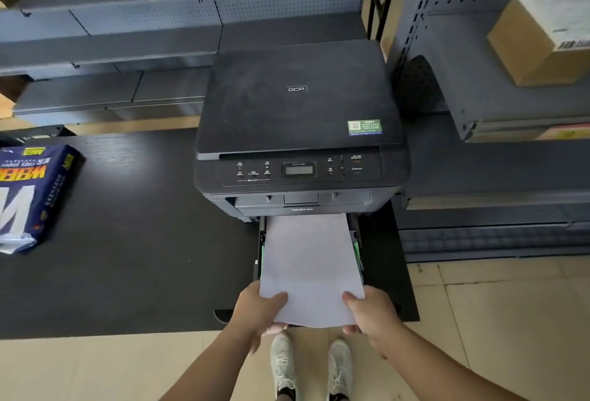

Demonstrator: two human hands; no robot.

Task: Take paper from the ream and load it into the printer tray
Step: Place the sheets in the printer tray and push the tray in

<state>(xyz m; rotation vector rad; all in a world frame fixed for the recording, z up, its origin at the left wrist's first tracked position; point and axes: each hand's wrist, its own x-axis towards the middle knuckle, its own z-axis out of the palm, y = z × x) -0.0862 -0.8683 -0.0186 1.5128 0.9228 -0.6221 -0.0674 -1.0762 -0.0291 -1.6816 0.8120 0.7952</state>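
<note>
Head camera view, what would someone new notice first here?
The white paper stack, centre, held at its near corners by the left hand and right hand over the pulled-out printer tray. Behind it sits the black printer; the opened blue paper ream lies far left.

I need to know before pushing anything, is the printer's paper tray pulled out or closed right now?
Pulled out. The paper tray juts from the printer front, with the paper stack over it.
</note>
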